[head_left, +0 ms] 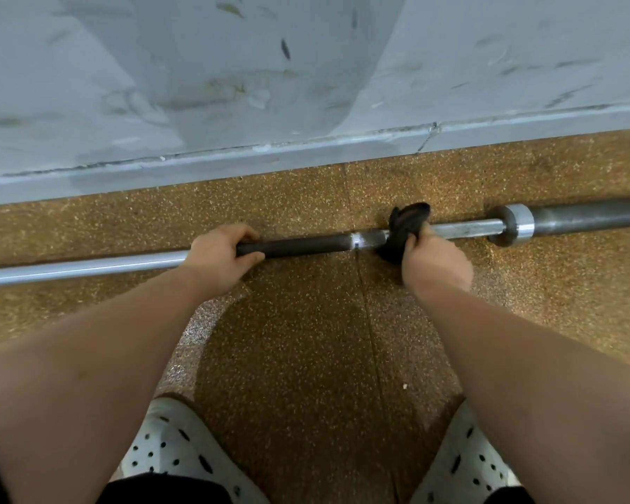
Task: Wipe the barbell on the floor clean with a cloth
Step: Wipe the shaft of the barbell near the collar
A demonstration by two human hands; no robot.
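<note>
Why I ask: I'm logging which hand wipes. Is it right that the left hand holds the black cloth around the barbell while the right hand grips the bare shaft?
Not quite: the hands are swapped. The head view shows the right hand holding the black cloth around the barbell, while the left hand grips the bare shaft.

Left hand gripping, right hand clenched
</note>
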